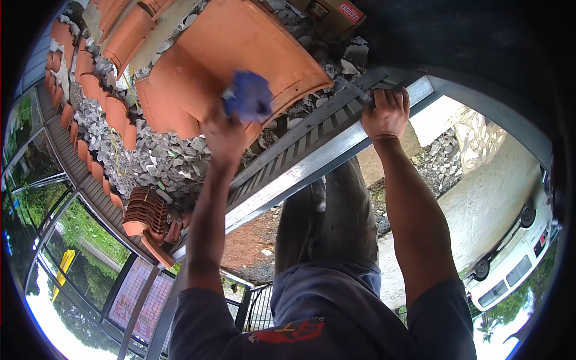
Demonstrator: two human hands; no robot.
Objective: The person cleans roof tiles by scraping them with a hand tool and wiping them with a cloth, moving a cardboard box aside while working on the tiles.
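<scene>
My left hand, blurred by motion, is closed on a crumpled blue cloth over the orange clay roof tiles. The cloth is smeared too, and I cannot tell whether it touches the tile surface. My right hand is closed at the edge of the grey metal beam. A thin, narrow strip extends from its thumb side. A dark piece shows by the thumb, and what lies inside the fingers is hidden.
Grey rubble surrounds the tiles. A stack of tiles stands left, beyond more loose tiles. At the top is a cardboard box with a red label. Below the beam are my legs, the ground and a white vehicle.
</scene>
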